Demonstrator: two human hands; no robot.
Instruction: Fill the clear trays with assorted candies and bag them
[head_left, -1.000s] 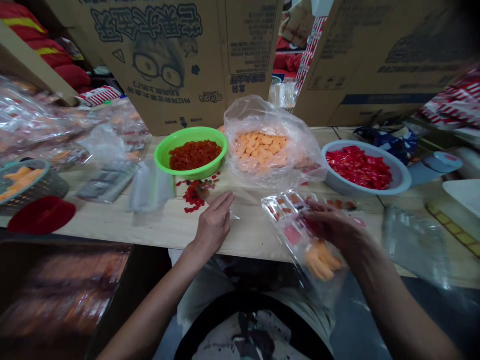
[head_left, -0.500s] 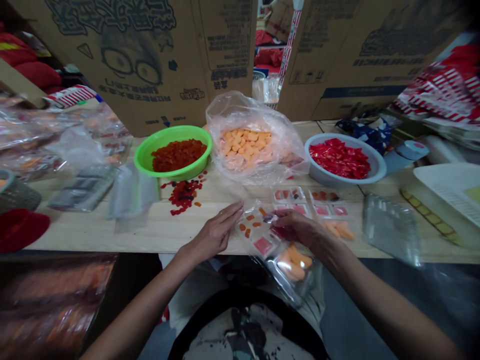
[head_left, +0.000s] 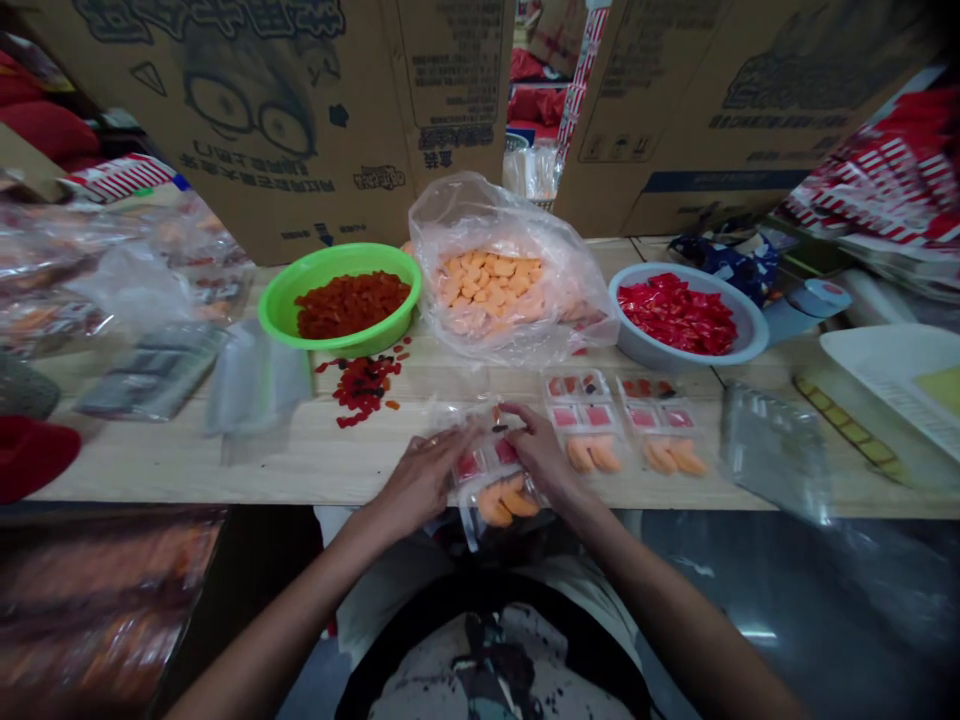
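My left hand (head_left: pixel 420 482) and right hand (head_left: pixel 546 452) | together, clamped on a clear sweets packet (head_left: pixel 495 497) | below and right of the green basin (head_left: pixel 279 318)

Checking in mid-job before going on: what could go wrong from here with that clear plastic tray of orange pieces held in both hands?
The clear plastic tray between the left hand and right hand sits at the wooden table's front edge, so its orange pieces might drop off if fumbled. Loose dark-red pieces on the wood, near the green plastic basin, could get stuck to the tray or mixed in.
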